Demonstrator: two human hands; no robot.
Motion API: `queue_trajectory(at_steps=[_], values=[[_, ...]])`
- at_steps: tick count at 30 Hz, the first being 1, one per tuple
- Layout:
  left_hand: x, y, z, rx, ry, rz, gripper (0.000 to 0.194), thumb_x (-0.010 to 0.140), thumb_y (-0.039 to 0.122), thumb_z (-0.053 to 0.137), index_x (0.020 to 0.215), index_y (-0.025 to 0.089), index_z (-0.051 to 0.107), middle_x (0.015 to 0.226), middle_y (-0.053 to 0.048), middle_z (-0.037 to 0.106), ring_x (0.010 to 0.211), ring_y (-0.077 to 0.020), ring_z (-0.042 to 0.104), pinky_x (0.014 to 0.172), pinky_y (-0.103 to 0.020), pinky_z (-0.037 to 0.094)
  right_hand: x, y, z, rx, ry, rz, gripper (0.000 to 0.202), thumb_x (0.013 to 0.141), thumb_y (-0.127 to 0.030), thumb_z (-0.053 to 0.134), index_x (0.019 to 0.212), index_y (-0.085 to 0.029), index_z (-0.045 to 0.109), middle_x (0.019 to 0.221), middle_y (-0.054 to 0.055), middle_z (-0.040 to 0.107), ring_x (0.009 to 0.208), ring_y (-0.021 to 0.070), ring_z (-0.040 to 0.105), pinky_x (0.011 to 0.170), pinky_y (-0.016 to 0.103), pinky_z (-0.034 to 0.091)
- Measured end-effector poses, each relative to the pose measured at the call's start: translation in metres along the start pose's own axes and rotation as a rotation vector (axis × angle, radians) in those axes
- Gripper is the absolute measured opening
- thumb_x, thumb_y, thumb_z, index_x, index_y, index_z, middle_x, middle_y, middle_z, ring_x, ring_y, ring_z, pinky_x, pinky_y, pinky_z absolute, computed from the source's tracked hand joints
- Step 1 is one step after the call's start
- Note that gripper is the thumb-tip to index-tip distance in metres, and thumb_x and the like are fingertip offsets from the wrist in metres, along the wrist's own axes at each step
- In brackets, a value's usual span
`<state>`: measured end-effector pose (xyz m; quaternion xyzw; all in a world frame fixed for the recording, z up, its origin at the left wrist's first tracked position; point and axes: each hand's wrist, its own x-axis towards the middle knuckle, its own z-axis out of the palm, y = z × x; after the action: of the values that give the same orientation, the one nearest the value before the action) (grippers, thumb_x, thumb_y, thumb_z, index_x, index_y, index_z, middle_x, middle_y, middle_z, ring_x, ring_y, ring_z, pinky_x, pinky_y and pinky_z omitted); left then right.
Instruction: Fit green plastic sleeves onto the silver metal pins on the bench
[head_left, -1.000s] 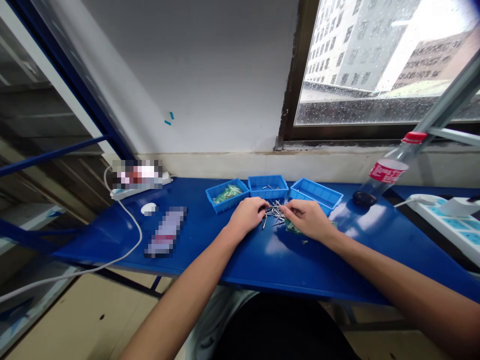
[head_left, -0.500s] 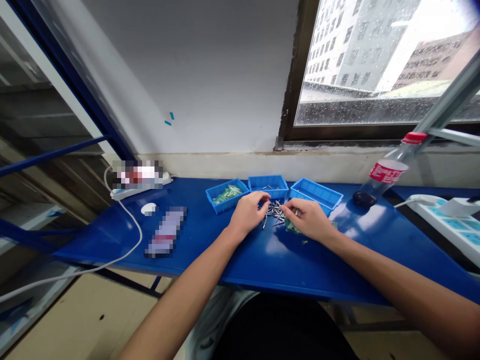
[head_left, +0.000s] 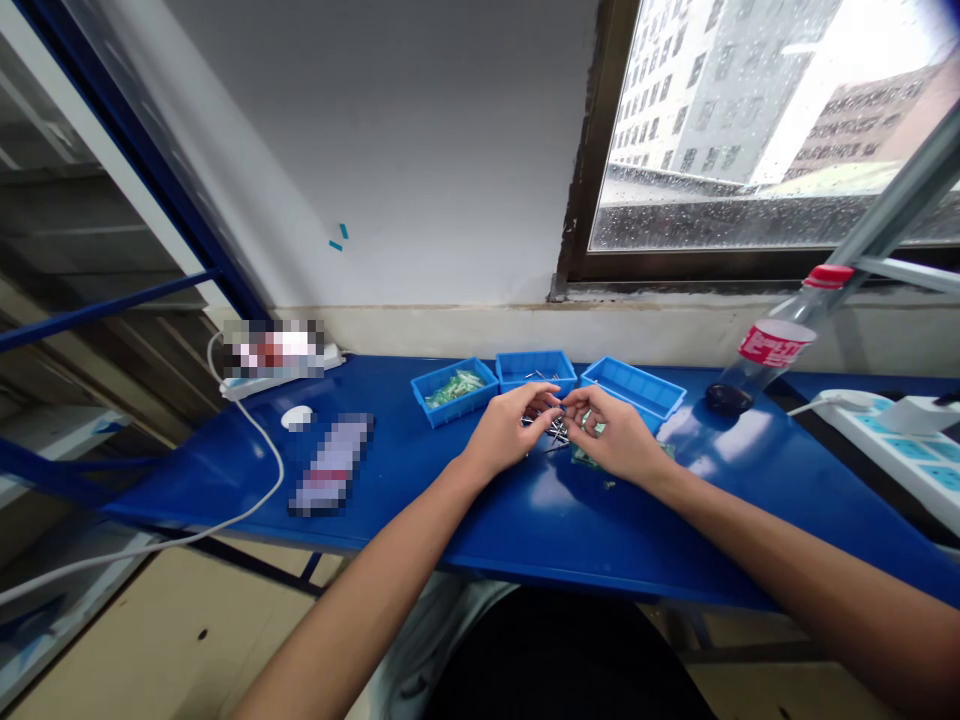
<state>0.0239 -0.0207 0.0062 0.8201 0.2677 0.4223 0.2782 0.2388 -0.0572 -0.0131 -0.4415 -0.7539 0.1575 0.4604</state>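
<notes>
your left hand (head_left: pixel 504 428) has moved right toward your right hand (head_left: pixel 613 432); fingers (head_left: pixel 538 389) curl close, but whether they pinch anything cannot be told. keep them low over the metal pins (head_left: pixel 557 431), just near of the middle blue tray (head_left: pixel 534 363).

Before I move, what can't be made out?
All in the head view:
Whatever the bare left hand and bare right hand may hold: too small.
Some slim silver metal pieces: behind the left hand.
Some small pale-green pieces: behind the right hand.
The flat lilac rectangular object: details pixelated.
</notes>
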Motion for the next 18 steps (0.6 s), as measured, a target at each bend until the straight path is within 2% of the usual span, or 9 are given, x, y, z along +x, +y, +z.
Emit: queue_trajectory(at_steps=[3, 6, 8, 10, 13, 18], values=[[-0.0003, 0.0023, -0.0013, 0.041, -0.044, -0.078, 0.036, 0.102, 0.037, 0.065, 0.134, 0.02, 0.068, 0.103, -0.006, 0.082, 0.089, -0.0208, 0.078, 0.083, -0.03, 0.061, 0.0003, -0.0012, -0.0012, 0.05, -0.012, -0.001, 0.031, 0.098, -0.025, 0.062, 0.128, -0.023, 0.061, 0.094, 0.006, 0.068, 0.075, 0.0206, 0.065, 0.065, 0.035, 0.055], [-0.0016, 0.0036, -0.0016, 0.032, -0.117, -0.152, 0.046, 0.104, 0.042, 0.062, 0.144, 0.02, 0.064, 0.095, -0.004, 0.083, 0.086, -0.0216, 0.079, 0.08, -0.029, 0.06, 0.0002, -0.002, -0.0021, 0.031, 0.011, -0.017, 0.022, 0.099, -0.026, 0.061, 0.12, -0.023, 0.065, 0.092, 0.006, 0.068, 0.075, 0.021, 0.065, 0.067, 0.036, 0.055], [-0.0019, 0.0042, -0.0013, 0.009, -0.14, -0.163, 0.047, 0.104, 0.042, 0.06, 0.146, 0.02, 0.064, 0.101, -0.005, 0.084, 0.093, -0.023, 0.08, 0.082, -0.029, 0.061, -0.0003, -0.0011, -0.0018, 0.001, 0.037, -0.01, 0.014, 0.099, -0.027, 0.064, 0.111, -0.024, 0.068, 0.089, 0.005, 0.069, 0.071, 0.0203, 0.064, 0.066, 0.036, 0.054], [-0.0013, 0.0048, -0.0009, -0.005, -0.147, -0.142, 0.04, 0.105, 0.041, 0.057, 0.138, 0.022, 0.071, 0.115, -0.006, 0.083, 0.102, -0.024, 0.08, 0.088, -0.03, 0.061, -0.0008, 0.0008, -0.0009, -0.02, 0.06, -0.003, 0.008, 0.097, -0.029, 0.067, 0.104, -0.024, 0.069, 0.088, 0.005, 0.07, 0.071, 0.0205, 0.064, 0.065, 0.036, 0.053], [0.0002, 0.005, -0.0003, -0.029, -0.108, -0.131, 0.033, 0.103, 0.04, 0.062, 0.123, 0.021, 0.08, 0.125, -0.007, 0.08, 0.109, -0.0259, 0.078, 0.096, -0.033, 0.062, -0.001, 0.0038, 0.0007, -0.009, 0.076, -0.004, 0.007, 0.096, -0.03, 0.069, 0.1, -0.025, 0.069, 0.09, 0.006, 0.071, 0.076, 0.0224, 0.067, 0.065, 0.036, 0.054], [0.0002, 0.0015, 0.001, -0.137, 0.02, -0.188, 0.028, 0.095, 0.036, 0.073, 0.114, 0.019, 0.083, 0.117, -0.008, 0.082, 0.105, -0.0276, 0.08, 0.096, -0.038, 0.065, -0.0006, 0.0023, 0.0023, -0.009, 0.007, -0.03, 0.011, 0.097, -0.032, 0.068, 0.106, -0.025, 0.071, 0.095, 0.005, 0.073, 0.073, 0.0209, 0.067, 0.067, 0.037, 0.057]])
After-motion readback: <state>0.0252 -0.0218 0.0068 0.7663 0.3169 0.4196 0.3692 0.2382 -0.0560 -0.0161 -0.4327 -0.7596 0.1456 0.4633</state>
